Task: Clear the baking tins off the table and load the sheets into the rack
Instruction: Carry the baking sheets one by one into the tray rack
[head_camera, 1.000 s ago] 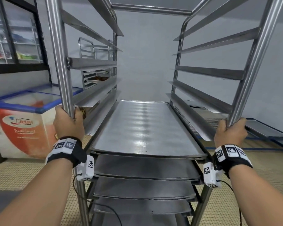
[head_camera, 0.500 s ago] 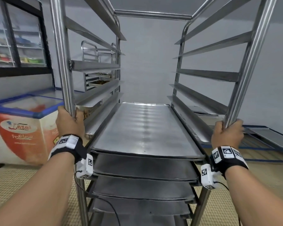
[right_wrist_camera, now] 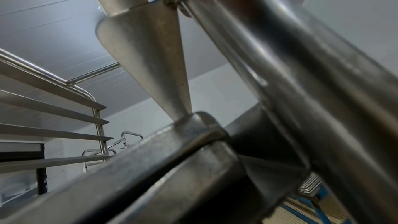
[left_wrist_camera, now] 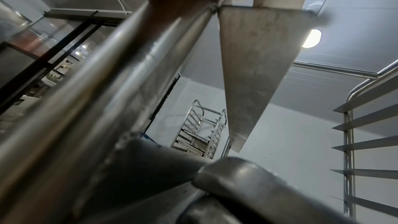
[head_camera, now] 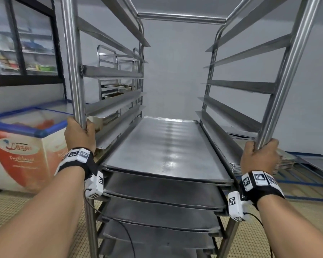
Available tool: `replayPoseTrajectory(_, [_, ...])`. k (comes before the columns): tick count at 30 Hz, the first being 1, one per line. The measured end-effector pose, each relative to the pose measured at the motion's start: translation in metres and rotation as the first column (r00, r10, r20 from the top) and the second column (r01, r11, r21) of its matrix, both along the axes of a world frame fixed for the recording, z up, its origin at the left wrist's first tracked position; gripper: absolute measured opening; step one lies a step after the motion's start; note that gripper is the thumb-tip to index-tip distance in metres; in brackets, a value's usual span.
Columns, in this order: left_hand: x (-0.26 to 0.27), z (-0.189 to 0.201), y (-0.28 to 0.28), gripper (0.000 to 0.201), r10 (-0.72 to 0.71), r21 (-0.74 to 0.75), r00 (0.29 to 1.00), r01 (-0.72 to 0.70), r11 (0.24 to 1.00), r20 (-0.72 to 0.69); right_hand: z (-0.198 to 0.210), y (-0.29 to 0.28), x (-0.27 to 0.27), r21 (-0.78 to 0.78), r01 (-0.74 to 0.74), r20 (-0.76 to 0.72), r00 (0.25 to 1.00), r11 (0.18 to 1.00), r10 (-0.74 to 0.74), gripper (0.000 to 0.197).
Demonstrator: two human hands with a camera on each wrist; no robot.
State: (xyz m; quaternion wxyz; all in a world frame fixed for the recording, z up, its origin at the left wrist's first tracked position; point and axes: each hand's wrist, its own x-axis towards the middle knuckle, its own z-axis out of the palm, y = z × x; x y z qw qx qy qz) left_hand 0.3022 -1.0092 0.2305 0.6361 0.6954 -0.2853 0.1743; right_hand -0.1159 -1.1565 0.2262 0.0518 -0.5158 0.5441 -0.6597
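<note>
The rack [head_camera: 162, 75] stands straight ahead, its near posts at left and right. The left hand [head_camera: 78, 135] grips the near left post, the right hand [head_camera: 258, 157] the near right post. Sheets [head_camera: 162, 146] lie stacked on the rack's lower runners, one above another — the upper runners hold nothing. A chest freezer [head_camera: 24, 144] stands to the left of the rack, below a glass-fronted cabinet [head_camera: 21, 40]. Beyond the rack's left side stands a second rack [head_camera: 116, 75]. To the right, low and just behind the right post, lies a pile of sheets [head_camera: 285, 161].
</note>
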Motion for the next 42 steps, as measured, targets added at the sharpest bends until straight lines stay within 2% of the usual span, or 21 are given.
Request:
replayPoseTrajectory(7, [0.043, 0.001, -0.065, 0.031, -0.073, -0.019, 0.997, 0.073, 0.997, -0.008, 0.004, -0.061, 0.046, -0.023, 0.006, 0.005, 1.000, 1.000, -0.006, 0.028])
replayPoseTrajectory(13, [0.082, 0.007, -0.131, 0.024, -0.080, 0.020, 0.994, 0.082, 0.996, -0.080, 0.008, -0.116, 0.091, -0.002, 0.032, -0.003, 0.999, 0.999, -0.032, 0.051])
replayPoseTrajectory(16, [0.095, 0.010, -0.160, 0.023, -0.085, 0.033, 0.990, 0.089, 0.995, -0.112, 0.007, -0.145, 0.108, 0.006, 0.051, -0.007, 0.999, 0.999, -0.051, 0.048])
replayPoseTrajectory(20, [0.118, 0.010, -0.206, 0.023, -0.078, 0.043, 0.991, 0.083, 0.996, -0.111, 0.006, -0.192, 0.129, 0.038, 0.067, 0.003, 0.998, 0.997, -0.067, 0.033])
replayPoseTrajectory(24, [0.136, 0.008, -0.254, 0.026, -0.085, 0.026, 0.994, 0.087, 0.996, -0.068, 0.005, -0.235, 0.141, -0.008, 0.078, 0.003, 0.997, 0.997, -0.078, 0.045])
replayPoseTrajectory(30, [0.156, 0.004, -0.318, 0.023, -0.098, 0.034, 0.993, 0.101, 0.994, -0.067, 0.000, -0.309, 0.155, 0.005, 0.071, 0.008, 0.997, 0.997, -0.071, 0.027])
replayPoseTrajectory(33, [0.157, 0.007, -0.348, 0.018, -0.102, 0.021, 0.989, 0.105, 0.994, -0.106, 0.001, -0.343, 0.164, 0.000, 0.061, 0.007, 0.998, 0.998, -0.061, 0.026])
replayPoseTrajectory(40, [0.170, 0.010, -0.423, 0.027, -0.090, 0.038, 0.985, 0.097, 0.995, -0.148, 0.002, -0.423, 0.178, 0.032, 0.018, 0.025, 1.000, 0.999, -0.019, 0.024])
replayPoseTrajectory(42, [0.177, 0.007, -0.444, 0.031, -0.088, 0.046, 0.989, 0.094, 0.994, -0.123, 0.001, -0.446, 0.183, 0.045, 0.017, 0.010, 1.000, 0.999, -0.017, 0.024])
